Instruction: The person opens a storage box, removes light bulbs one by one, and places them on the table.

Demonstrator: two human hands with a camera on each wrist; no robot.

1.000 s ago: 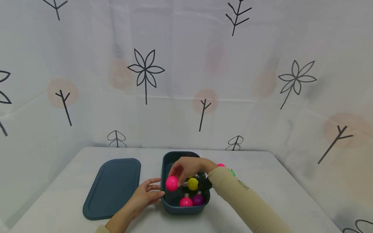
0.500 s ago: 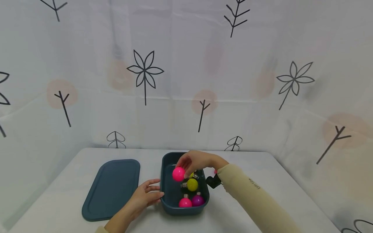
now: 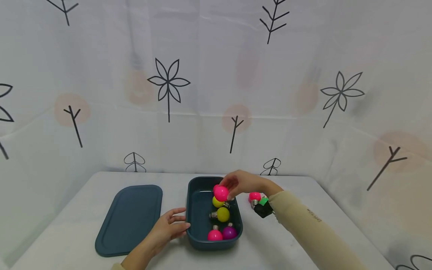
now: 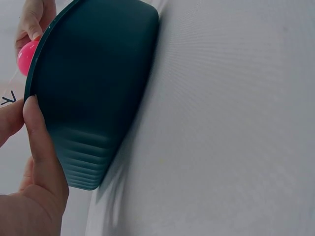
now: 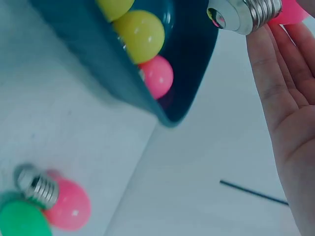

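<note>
My right hand (image 3: pixel 241 182) holds a pink light bulb (image 3: pixel 221 194) over the right side of a dark blue bin (image 3: pixel 195 243). In the right wrist view the bulb's metal screw base (image 5: pixel 265 12) points away from the fingers. My left hand (image 3: pixel 170 227) is at the bin's left side, and in the left wrist view its fingertips (image 4: pixel 32 104) pinch the rim. Inside the bin lie a yellow bulb (image 3: pixel 223 214), another yellow bulb (image 3: pixel 217 202), a pink bulb (image 3: pixel 215 235) and a purple bulb (image 3: pixel 230 232). One more pink bulb is partly hidden behind the held one.
A dark blue lid (image 3: pixel 129 221) lies flat on the white table (image 3: pixel 287 240), left of the bin. To the bin's right are a pink bulb (image 3: pixel 254 197) and a green bulb (image 3: pixel 263 201), partly covered by the right wrist's black device (image 3: pixel 263 210). A patterned cloth hangs behind.
My right hand has moved right and away from me with the pink bulb, rising toward the bin's right rim. The bulbs beside the bin show more now. My left hand has stayed put.
</note>
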